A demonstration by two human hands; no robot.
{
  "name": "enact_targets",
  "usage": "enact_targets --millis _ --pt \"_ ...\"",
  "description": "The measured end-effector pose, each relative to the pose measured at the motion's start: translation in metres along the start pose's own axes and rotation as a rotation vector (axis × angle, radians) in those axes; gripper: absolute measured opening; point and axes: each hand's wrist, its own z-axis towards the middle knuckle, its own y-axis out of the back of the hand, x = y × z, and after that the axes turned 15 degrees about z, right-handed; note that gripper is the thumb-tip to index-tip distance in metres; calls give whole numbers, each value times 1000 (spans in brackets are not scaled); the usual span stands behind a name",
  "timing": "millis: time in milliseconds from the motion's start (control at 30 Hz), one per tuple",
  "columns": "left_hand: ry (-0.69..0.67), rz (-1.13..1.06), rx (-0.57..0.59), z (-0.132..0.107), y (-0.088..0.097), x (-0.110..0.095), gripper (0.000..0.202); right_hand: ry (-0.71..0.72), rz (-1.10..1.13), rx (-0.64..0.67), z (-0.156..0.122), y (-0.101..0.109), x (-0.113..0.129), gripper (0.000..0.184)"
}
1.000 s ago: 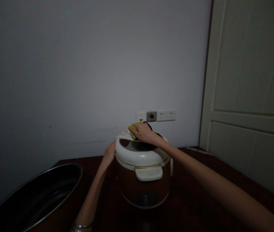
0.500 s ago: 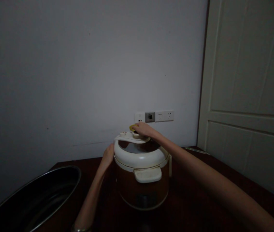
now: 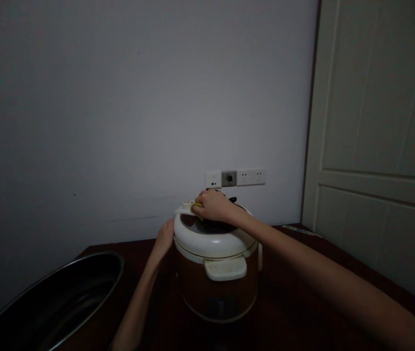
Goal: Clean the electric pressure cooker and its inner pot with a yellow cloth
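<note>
Curled right hand (image 3: 213, 204) held yellow cloth (image 3: 195, 209) near far edge of round, white-lidded brown cooker (image 3: 215, 244); left hand (image 3: 165, 235), openness unclear, likely steadied it.

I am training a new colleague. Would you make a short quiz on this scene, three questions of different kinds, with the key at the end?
1. Choose one. What colour is the pad in the right hand?
a) blue
b) yellow
c) red

2. True or false: the lid of the cooker is shut.

3. Short answer. Which large object is in view to the left of the left hand?

Key:
1. b, yellow
2. True
3. A wide, dark vessel with a shiny rim
</note>
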Motion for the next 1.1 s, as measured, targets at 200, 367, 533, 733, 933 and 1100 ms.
enact_targets --millis 200,367,533,733,933,1100 --pt "21 -7 -1 -2 1 -1 38 -167 205 44 36 12 -37 34" --pt "17 -26 2 -2 1 -2 40 -151 369 -31 24 6 -59 47" --pt "23 -33 7 -1 0 0 38 -127 372 -185 5 -5 -53 41" --pt "37 -24 -2 0 -2 3 38 -36 52 -346 -22 -30 -22 39" --pt "-5 -18 -7 -1 0 1 37 49 -194 -213 -25 -30 11 33" --pt "11 -2 -1 -2 1 -1 36 -65 -40 28 6 0 6 36"
